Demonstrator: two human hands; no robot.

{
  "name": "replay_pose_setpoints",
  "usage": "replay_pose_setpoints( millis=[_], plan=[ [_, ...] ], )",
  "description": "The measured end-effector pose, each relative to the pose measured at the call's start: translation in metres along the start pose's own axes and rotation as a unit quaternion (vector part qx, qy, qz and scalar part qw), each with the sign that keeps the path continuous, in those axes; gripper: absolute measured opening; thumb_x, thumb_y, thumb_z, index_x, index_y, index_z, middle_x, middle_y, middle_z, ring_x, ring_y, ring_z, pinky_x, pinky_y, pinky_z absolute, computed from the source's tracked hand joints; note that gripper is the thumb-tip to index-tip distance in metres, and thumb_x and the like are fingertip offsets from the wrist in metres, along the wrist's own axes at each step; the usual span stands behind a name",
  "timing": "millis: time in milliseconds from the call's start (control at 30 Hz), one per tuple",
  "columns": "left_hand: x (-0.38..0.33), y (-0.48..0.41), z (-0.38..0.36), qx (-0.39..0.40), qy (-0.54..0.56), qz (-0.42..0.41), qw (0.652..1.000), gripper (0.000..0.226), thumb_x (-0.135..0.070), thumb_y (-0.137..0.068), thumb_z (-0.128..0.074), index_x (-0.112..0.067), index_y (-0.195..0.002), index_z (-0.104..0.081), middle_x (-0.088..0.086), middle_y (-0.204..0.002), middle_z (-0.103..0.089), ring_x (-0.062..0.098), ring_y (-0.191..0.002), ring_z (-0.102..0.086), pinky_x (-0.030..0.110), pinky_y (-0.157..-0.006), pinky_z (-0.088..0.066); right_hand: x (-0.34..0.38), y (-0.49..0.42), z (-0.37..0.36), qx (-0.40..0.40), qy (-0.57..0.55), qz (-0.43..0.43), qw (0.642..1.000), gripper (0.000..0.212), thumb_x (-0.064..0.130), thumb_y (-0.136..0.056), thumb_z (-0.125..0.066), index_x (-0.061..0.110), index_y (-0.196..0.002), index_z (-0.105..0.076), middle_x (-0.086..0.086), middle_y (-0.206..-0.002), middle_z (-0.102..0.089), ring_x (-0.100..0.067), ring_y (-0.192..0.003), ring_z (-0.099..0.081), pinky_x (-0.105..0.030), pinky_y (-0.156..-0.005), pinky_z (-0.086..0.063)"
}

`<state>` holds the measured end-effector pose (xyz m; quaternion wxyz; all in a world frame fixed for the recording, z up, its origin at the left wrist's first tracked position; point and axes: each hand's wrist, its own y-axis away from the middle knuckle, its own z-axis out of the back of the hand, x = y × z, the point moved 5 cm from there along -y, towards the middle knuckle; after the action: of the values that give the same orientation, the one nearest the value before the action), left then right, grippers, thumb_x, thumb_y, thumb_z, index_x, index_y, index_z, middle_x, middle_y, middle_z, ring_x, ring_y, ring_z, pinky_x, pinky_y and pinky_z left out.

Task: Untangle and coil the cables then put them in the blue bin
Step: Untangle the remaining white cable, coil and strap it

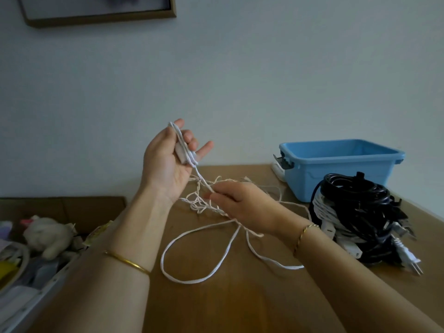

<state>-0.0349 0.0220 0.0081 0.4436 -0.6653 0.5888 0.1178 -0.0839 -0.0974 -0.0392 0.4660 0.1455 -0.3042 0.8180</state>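
Note:
My left hand [168,162] is raised above the table and grips a small white plug block with a few turns of thin white cable [192,255] wound over its fingers. From it the cable runs down to my right hand [242,204], which pinches it just above a tangled knot of thin white strands. Long loops of the same cable lie on the wooden table [228,304] in front of me. The blue bin [336,169] stands at the back right, its inside hidden from this angle.
A heap of black and white power cables [358,217] with plugs lies on the table right of my right hand, in front of the bin. At the lower left, beside the table, sit a plush toy [48,234] and other clutter. A wall rises behind.

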Motion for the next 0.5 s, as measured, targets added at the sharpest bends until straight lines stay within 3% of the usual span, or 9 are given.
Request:
replay_pose_setpoints(
  millis=[67, 167, 267, 333, 400, 467, 500],
  plan=[
    [0.004, 0.001, 0.003, -0.029, -0.064, -0.011, 0.997, 0.033, -0.015, -0.105, -0.033, -0.004, -0.134, -0.04, 0.001, -0.059, -0.052, 0.01, -0.051, -0.05, 0.05, -0.083, -0.054, 0.008, 0.002, 0.005, 0.025, 0.038, 0.006, 0.999, 0.019, 0.021, -0.094, -0.052, 0.007, -0.094, -0.064, -0.004, -0.077, -0.061, -0.013, -0.068, -0.053, -0.023, -0.065, -0.041],
    [0.007, 0.004, 0.0, -0.058, -0.207, -0.063, 0.975, 0.023, -0.012, -0.105, -0.031, -0.021, -0.114, -0.05, -0.001, -0.061, -0.052, 0.01, -0.052, -0.052, 0.051, -0.088, -0.052, 0.017, 0.007, 0.016, 0.06, 0.056, -0.008, 0.997, 0.009, 0.014, -0.09, -0.054, 0.012, -0.087, -0.062, 0.0, -0.068, -0.063, -0.015, -0.062, -0.06, -0.027, -0.066, -0.052],
    [0.005, 0.011, -0.006, -0.04, -0.416, -0.134, 0.899, 0.03, -0.014, -0.105, -0.03, -0.037, -0.098, -0.048, -0.006, -0.065, -0.053, 0.013, -0.065, -0.058, 0.044, -0.086, -0.053, 0.018, 0.013, 0.034, 0.065, 0.009, -0.03, 0.997, 0.01, 0.012, -0.091, -0.056, 0.011, -0.095, -0.064, -0.007, -0.072, -0.07, -0.018, -0.062, -0.068, -0.027, -0.068, -0.056],
    [0.006, 0.012, -0.007, -0.016, -0.505, -0.158, 0.848, 0.028, -0.015, -0.104, -0.03, -0.032, -0.097, -0.052, -0.002, -0.07, -0.051, 0.018, -0.07, -0.058, 0.044, -0.083, -0.053, 0.014, 0.014, 0.051, 0.008, -0.001, -0.029, 1.0, 0.01, 0.014, -0.09, -0.059, 0.011, -0.095, -0.068, -0.004, -0.077, -0.071, -0.015, -0.065, -0.068, -0.025, -0.069, -0.055],
    [0.011, 0.013, -0.012, 0.038, -0.565, -0.154, 0.81, 0.025, -0.019, -0.104, -0.031, -0.015, -0.094, -0.053, 0.001, -0.068, -0.05, 0.02, -0.065, -0.055, 0.046, -0.078, -0.053, 0.009, 0.012, 0.064, -0.068, 0.034, -0.01, 0.997, 0.01, 0.014, -0.089, -0.061, 0.012, -0.091, -0.07, 0.001, -0.078, -0.069, -0.013, -0.066, -0.065, -0.029, -0.07, -0.055],
    [0.02, 0.015, -0.019, 0.101, -0.607, -0.117, 0.779, 0.031, -0.025, -0.104, -0.031, -0.01, -0.081, -0.046, 0.009, -0.067, -0.051, 0.026, -0.064, -0.057, 0.051, -0.076, -0.053, 0.007, 0.011, 0.073, -0.145, 0.092, 0.02, 0.985, 0.011, 0.013, -0.088, -0.061, 0.016, -0.089, -0.071, 0.005, -0.082, -0.069, -0.013, -0.074, -0.062, -0.037, -0.074, -0.053],
    [0.024, 0.016, -0.023, 0.125, -0.611, -0.078, 0.778, 0.033, -0.027, -0.104, -0.031, -0.007, -0.085, -0.049, 0.012, -0.07, -0.055, 0.029, -0.067, -0.061, 0.052, -0.077, -0.054, 0.006, 0.012, 0.077, -0.177, 0.113, 0.032, 0.977, 0.012, 0.013, -0.087, -0.061, 0.018, -0.09, -0.071, 0.005, -0.084, -0.069, -0.014, -0.077, -0.062, -0.04, -0.074, -0.052]
  ],
)
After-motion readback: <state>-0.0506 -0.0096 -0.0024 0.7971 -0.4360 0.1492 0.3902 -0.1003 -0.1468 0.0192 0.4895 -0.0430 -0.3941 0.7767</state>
